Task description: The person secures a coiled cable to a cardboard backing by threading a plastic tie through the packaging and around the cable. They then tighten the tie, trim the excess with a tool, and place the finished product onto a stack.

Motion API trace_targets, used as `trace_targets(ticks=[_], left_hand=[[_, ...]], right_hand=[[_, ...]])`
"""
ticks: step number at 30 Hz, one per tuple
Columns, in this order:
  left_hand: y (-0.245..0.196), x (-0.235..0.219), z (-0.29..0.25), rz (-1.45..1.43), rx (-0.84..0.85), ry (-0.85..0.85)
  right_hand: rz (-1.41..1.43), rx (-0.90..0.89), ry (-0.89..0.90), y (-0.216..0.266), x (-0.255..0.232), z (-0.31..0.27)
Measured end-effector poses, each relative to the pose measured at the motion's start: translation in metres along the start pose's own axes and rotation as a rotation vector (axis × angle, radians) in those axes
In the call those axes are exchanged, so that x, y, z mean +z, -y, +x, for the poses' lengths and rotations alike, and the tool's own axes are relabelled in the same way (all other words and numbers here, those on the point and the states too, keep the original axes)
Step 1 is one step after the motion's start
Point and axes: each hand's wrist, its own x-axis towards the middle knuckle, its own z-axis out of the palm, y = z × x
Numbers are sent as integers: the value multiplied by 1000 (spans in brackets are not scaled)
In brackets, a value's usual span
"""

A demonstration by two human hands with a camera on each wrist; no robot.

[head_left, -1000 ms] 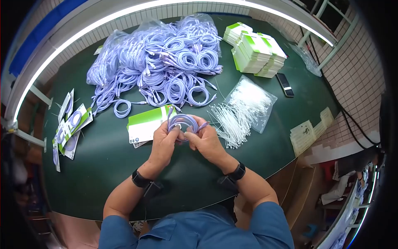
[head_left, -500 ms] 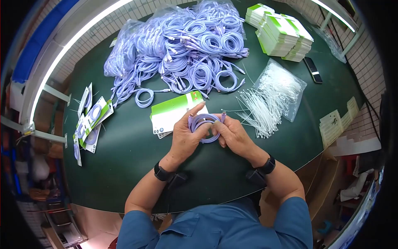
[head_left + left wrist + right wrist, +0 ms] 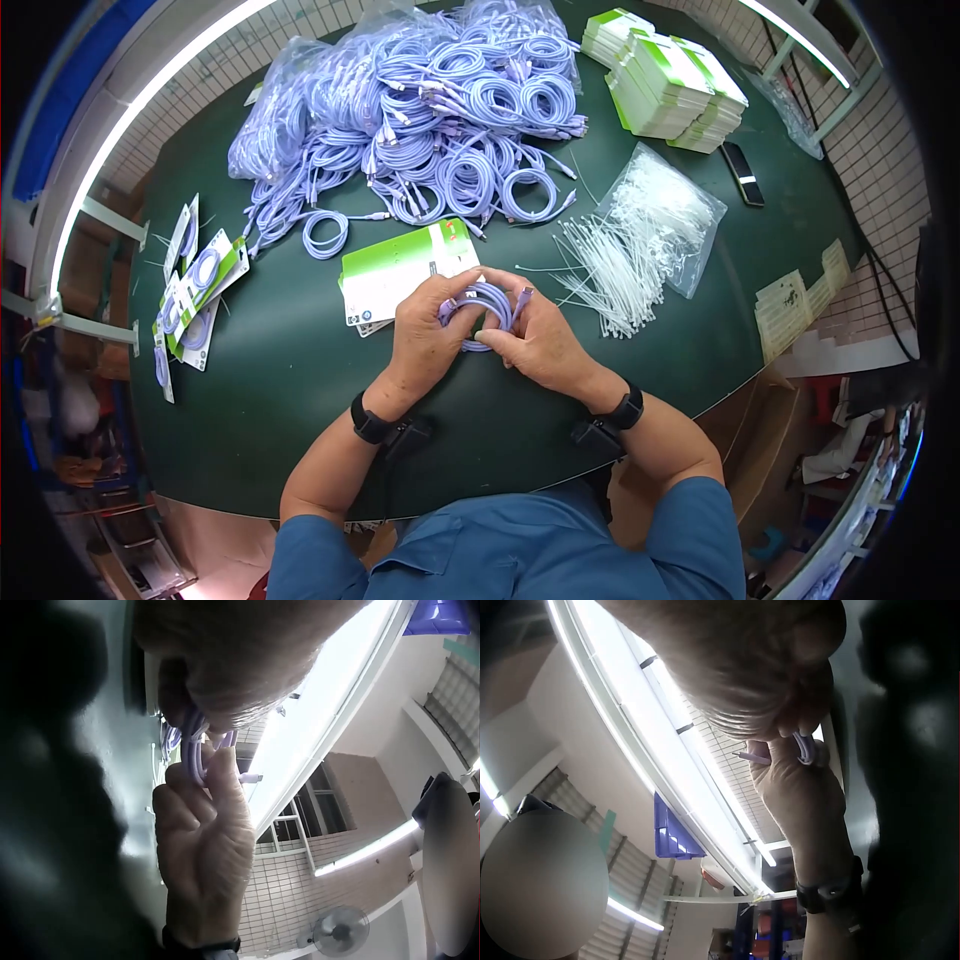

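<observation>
A dark green, round-edged bench (image 3: 290,400) carries everything. Just beyond the left hand (image 3: 425,335) lies a flat stack of white and green packaging cards (image 3: 400,272), touching its fingers. Farther beyond both hands spreads a big heap of coiled lilac cables (image 3: 440,120), some of it in clear plastic bags. Beyond the right hand (image 3: 540,340), and to its right, lies a clear bag of white plastic ties (image 3: 655,215), with loose ties spilled beside it. Well past that stand stacks of white and green boxes (image 3: 670,85), and a black phone (image 3: 743,173) lies near them. Far to the left of the left hand lie packed cables in green and white cards (image 3: 195,290).
</observation>
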Motion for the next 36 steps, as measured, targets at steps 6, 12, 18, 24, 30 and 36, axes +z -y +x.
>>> trace_targets(ticks=[6,12,18,24,30,36], left_hand=[[-7,0,2,109,28,-1],[-8,-2,2,135,38,2],[-7,-1,-1,153,95,-10],[-11,-1,-2,157,95,3],[-13,0,-2,160,146,12],[-9,-1,-1,182,203,43]], right_hand=[[-140,27,-73,0,0,0],[-364,-82,-129,-2,-7,1],[-391,-111,-171,-3,-7,2],[-417,-172,-189,-3,-7,2],[-515,-273,-211,3,-9,2],[-547,-353,-197,5,-11,4]])
